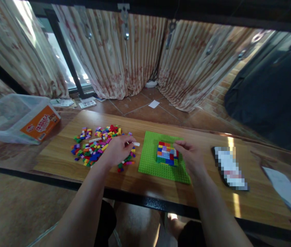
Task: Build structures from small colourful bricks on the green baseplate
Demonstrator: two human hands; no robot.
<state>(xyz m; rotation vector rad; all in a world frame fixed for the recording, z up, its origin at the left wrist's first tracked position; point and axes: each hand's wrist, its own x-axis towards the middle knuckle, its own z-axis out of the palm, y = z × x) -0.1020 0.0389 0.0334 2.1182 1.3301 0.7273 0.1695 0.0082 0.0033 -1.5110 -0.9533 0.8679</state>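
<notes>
A green baseplate (150,161) lies on the wooden table, with a block of stacked coloured bricks (166,153) built on it. My right hand (190,156) rests at the right side of that block, fingers curled against its top edge. My left hand (118,149) hovers over the right end of a pile of loose coloured bricks (93,145) and pinches a thin white piece (134,143) that points toward the baseplate.
A clear plastic tub (13,118) with an orange label stands at the table's left end. A blurred dark phone-like object (230,168) and a white sheet (286,190) lie to the right. Curtains hang behind, with a tiled floor below.
</notes>
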